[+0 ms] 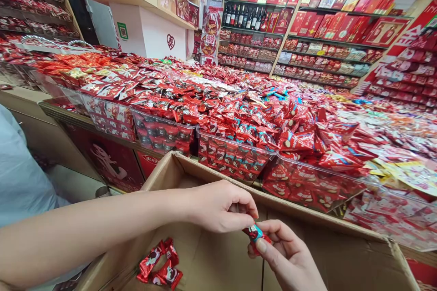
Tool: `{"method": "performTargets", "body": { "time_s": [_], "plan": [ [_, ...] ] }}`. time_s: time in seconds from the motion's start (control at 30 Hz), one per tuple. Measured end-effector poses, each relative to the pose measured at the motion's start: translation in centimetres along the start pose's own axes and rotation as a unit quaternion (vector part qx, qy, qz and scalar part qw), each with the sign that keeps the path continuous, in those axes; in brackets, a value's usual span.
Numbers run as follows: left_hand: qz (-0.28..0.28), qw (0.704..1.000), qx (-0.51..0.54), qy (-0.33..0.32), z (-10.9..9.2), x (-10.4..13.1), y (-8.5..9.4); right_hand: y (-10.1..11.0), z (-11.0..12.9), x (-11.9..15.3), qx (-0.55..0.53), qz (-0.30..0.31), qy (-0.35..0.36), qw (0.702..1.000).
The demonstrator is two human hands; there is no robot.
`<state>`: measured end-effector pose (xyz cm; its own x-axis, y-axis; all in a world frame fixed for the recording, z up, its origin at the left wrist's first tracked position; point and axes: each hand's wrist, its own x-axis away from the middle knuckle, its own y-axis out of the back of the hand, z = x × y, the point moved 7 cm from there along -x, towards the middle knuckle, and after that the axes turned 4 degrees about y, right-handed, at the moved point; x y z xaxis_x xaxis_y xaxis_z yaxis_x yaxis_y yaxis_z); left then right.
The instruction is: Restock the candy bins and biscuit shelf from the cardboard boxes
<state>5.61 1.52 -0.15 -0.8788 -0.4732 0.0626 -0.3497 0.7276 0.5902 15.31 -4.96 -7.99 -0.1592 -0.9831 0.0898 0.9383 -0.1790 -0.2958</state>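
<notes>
Over a cardboard box, a small wrapped candy in red foil with a blue band is pinched between my two hands. My left hand reaches in from the left, thumb and fingertips closed at the candy's upper end. From the lower right, my right hand grips its other side between thumb and fingers. Several red wrapped candies lie in a small pile on the box floor, below my left forearm.
Beyond the box stand clear plastic bins heaped with red wrapped sweets. Shelves behind hold bottles, red boxes and packets. A person in light blue clothing is at the left edge.
</notes>
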Motion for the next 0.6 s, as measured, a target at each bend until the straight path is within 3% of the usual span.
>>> {"method": "performTargets", "body": {
  "time_s": [0.23,0.6],
  "plan": [
    [0.000,0.999,-0.030,0.022,0.80,-0.06,-0.36,-0.07,0.07,0.17,0.014,-0.002,0.002,1.000],
    [0.005,0.999,-0.038,0.004,0.28,0.00,-0.23,-0.32,-0.38,0.32,-0.025,0.016,-0.045,0.999]
  ]
}}
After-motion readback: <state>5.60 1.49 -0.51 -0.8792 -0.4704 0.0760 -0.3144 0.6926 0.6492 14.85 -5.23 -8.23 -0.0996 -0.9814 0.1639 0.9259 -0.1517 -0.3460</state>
